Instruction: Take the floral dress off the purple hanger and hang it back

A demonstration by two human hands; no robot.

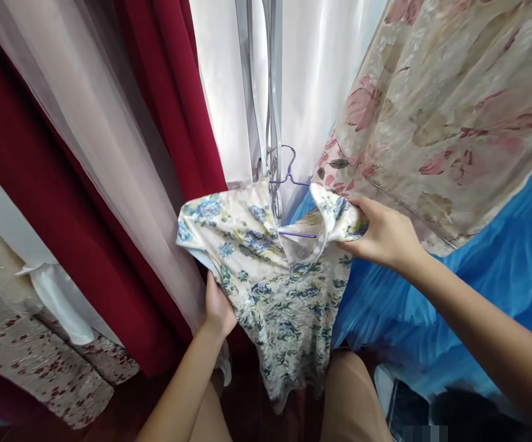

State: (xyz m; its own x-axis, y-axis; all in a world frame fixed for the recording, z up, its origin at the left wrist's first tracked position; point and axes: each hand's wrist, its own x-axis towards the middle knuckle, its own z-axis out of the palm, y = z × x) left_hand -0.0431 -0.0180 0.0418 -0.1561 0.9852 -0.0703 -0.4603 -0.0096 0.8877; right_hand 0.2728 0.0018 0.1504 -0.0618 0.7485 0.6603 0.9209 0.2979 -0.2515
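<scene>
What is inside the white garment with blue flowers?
Inside the blue-flowered garment is a purple hanger; its lower bar shows through the neck opening, and its hook stands above. The fabric covers the hanger's ends, and whatever is lower inside cannot be seen.

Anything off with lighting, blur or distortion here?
Head view: white drape glows, nearly washed out; head view: floor in deep shadow; head view: blue fabric looks soft, floral top clearer; head view: surroundings seem stretched towards the edges, wide-angle style.
</scene>
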